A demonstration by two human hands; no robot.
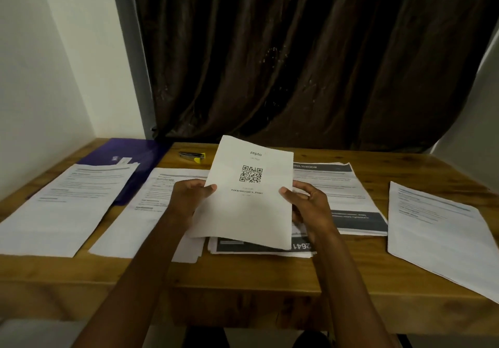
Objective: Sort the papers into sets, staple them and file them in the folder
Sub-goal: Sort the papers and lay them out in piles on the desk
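Both hands pinch the QR-code sheet.

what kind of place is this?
Probably a home desk or study corner: a wooden table set into a plain white wall corner, a dark curtain behind, with papers and a stapler.

Both forearms are bare, sleeveless, with no rings or watch visible.

QR-code sheet tilted above table, purple folder far left
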